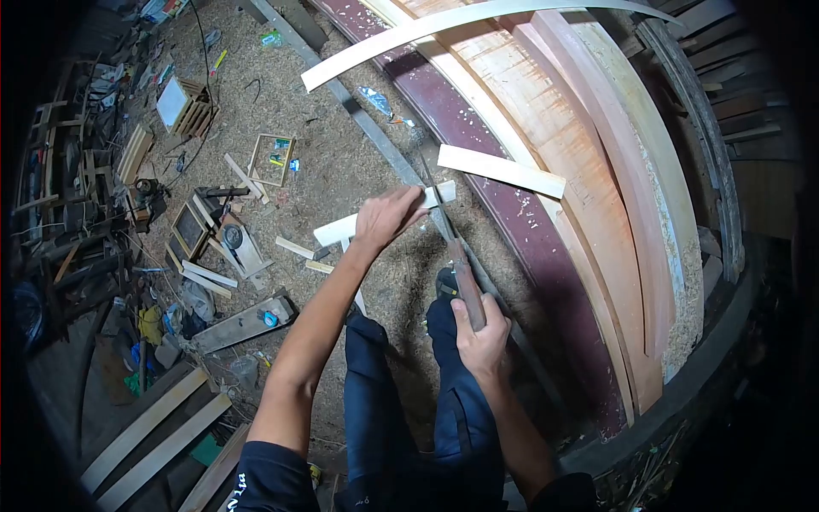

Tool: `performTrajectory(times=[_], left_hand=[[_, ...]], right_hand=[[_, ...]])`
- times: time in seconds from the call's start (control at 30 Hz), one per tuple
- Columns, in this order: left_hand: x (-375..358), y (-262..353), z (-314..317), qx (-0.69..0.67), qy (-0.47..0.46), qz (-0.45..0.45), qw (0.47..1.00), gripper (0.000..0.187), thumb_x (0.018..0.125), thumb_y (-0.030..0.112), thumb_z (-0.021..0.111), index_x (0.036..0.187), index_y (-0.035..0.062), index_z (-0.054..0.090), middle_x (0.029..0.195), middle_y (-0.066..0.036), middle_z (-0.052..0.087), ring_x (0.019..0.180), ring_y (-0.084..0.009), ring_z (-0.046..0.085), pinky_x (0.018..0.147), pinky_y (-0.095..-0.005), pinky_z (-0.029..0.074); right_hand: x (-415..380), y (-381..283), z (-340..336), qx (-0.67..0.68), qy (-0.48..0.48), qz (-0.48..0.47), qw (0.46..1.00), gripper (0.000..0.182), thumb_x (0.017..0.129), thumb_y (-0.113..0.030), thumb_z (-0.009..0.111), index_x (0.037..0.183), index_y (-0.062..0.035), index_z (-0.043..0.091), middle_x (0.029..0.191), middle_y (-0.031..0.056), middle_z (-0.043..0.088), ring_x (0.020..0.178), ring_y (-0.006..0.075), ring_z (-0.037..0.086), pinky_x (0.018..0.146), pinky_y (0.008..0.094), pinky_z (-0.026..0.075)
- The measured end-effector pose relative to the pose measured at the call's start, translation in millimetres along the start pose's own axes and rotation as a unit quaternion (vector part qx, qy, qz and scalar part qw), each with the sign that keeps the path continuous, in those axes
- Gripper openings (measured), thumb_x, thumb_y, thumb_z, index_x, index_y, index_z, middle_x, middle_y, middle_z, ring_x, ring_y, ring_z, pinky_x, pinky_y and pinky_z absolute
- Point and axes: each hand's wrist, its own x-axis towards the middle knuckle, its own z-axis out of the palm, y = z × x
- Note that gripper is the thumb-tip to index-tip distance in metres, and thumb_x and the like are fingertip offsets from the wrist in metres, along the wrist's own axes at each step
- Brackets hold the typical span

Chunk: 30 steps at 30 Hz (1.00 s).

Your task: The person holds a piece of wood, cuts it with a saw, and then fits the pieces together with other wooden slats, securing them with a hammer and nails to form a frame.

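Right hand (484, 340) closed round saw handle (467, 288); left hand (386, 217) holding pale board (336, 231) beneath it, apparently across rail (375, 133).

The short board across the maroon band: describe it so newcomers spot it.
Find the big curved wooden structure, then the maroon band along its edge. The short board lies across that band, untouched, unlike the plank under the left hand, and far shorter than the arched strip.

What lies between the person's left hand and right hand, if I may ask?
The head view shows the saw between the left hand and right hand, its blade crossing the pale strip.
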Motion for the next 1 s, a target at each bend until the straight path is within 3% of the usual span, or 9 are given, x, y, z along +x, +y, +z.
performTrajectory(times=[0.07, 0.23, 0.33, 0.4, 0.5, 0.63, 0.73, 0.8, 1.0], left_hand=[[5.5, 6.8, -12.0, -0.068, -0.14, -0.119, 0.981, 0.045, 0.086, 0.054, 0.057, 0.101, 0.0131, 0.047, 0.074, -0.01, 0.062, 0.067, -0.036, 0.062, 0.056, -0.0464, 0.046], [3.5, 2.8, -14.0, -0.061, -0.163, -0.136, 0.975, 0.045, 0.086, 0.053, 0.057, 0.105, 0.0127, 0.048, 0.075, -0.011, 0.062, 0.07, -0.0354, 0.062, 0.056, -0.0452, 0.046], [-2.0, -8.8, 5.6, 0.02, -0.002, -0.031, 0.999, 0.041, 0.088, 0.048, 0.057, 0.105, 0.0124, 0.047, 0.084, -0.012, 0.063, 0.077, -0.0343, 0.063, 0.056, -0.0445, 0.048], [0.0, -8.4, 6.1, 0.044, 0.047, 0.011, 0.998, 0.035, 0.089, 0.043, 0.056, 0.106, 0.0132, 0.048, 0.091, -0.01, 0.061, 0.082, -0.031, 0.063, 0.058, -0.0438, 0.05], [5.7, 0.8, -5.5, -0.023, -0.06, -0.039, 0.997, 0.034, 0.089, 0.041, 0.058, 0.104, 0.012, 0.05, 0.09, -0.008, 0.059, 0.081, -0.0305, 0.063, 0.061, -0.0446, 0.05], [-6.1, -12.5, 9.9, -0.001, -0.073, -0.034, 0.997, 0.035, 0.089, 0.041, 0.059, 0.108, 0.0124, 0.051, 0.09, -0.008, 0.059, 0.079, -0.0307, 0.063, 0.06, -0.0444, 0.05], [-12.9, -14.7, 15.7, 0.061, 0.094, 0.019, 0.993, 0.036, 0.089, 0.043, 0.056, 0.107, 0.0121, 0.048, 0.094, -0.01, 0.06, 0.08, -0.0319, 0.063, 0.059, -0.0446, 0.05], [-13.2, -10.7, 11.3, 0.046, 0.022, -0.089, 0.995, 0.038, 0.089, 0.043, 0.057, 0.108, 0.0112, 0.047, 0.095, -0.012, 0.061, 0.077, -0.0339, 0.063, 0.058, -0.0443, 0.05], [5.2, -10.0, -20.4, -0.064, -0.114, -0.146, 0.981, 0.04, 0.089, 0.043, 0.056, 0.109, 0.0095, 0.048, 0.092, -0.014, 0.064, 0.078, -0.0371, 0.063, 0.065, -0.0478, 0.049]], right_hand=[[-3.0, 4.0, 1.8, -0.006, 0.005, -0.041, 0.999, 0.028, 0.085, -0.021, 0.071, 0.077, -0.0029, 0.052, 0.055, 0.0133, 0.049, 0.046, 0.0298, 0.052, 0.048, 0.038, 0.04], [0.0, 26.3, 9.8, 0.004, -0.01, -0.054, 0.999, 0.029, 0.084, -0.023, 0.072, 0.078, -0.0032, 0.052, 0.056, 0.0139, 0.051, 0.047, 0.0311, 0.052, 0.048, 0.0385, 0.04], [2.1, 21.3, 14.3, 0.014, 0.012, -0.021, 1.0, 0.03, 0.084, -0.025, 0.072, 0.078, -0.0035, 0.052, 0.057, 0.0145, 0.051, 0.048, 0.0323, 0.053, 0.049, 0.0396, 0.04], [-3.2, 11.3, 17.2, 0.013, 0.014, -0.016, 1.0, 0.027, 0.086, -0.021, 0.071, 0.08, -0.0015, 0.053, 0.059, 0.014, 0.051, 0.051, 0.0198, 0.049, 0.052, 0.036, 0.041], [-6.8, 23.4, 19.9, -0.005, 0.012, -0.036, 0.999, 0.029, 0.085, -0.024, 0.071, 0.079, -0.0025, 0.052, 0.059, 0.0153, 0.051, 0.05, 0.028, 0.053, 0.051, 0.0385, 0.041], [-7.1, 23.3, 20.1, -0.024, -0.001, -0.036, 0.999, 0.029, 0.084, -0.024, 0.072, 0.079, -0.0044, 0.051, 0.057, 0.015, 0.052, 0.05, 0.0329, 0.057, 0.049, 0.0389, 0.041], [-9.5, 21.6, 27.9, -0.013, -0.005, -0.053, 0.998, 0.028, 0.084, -0.023, 0.072, 0.08, -0.0046, 0.051, 0.057, 0.0148, 0.052, 0.049, 0.0333, 0.056, 0.048, 0.0385, 0.041], [-12.4, 19.2, 27.5, 0.003, 0.002, -0.074, 0.997, 0.028, 0.085, -0.022, 0.072, 0.08, -0.0048, 0.051, 0.057, 0.0147, 0.052, 0.048, 0.0334, 0.056, 0.047, 0.0384, 0.041], [-5.4, 26.9, 21.6, 0.012, -0.002, -0.062, 0.998, 0.033, 0.085, -0.025, 0.072, 0.075, -0.0041, 0.048, 0.056, 0.0153, 0.05, 0.046, 0.0321, 0.051, 0.047, 0.0377, 0.039]])
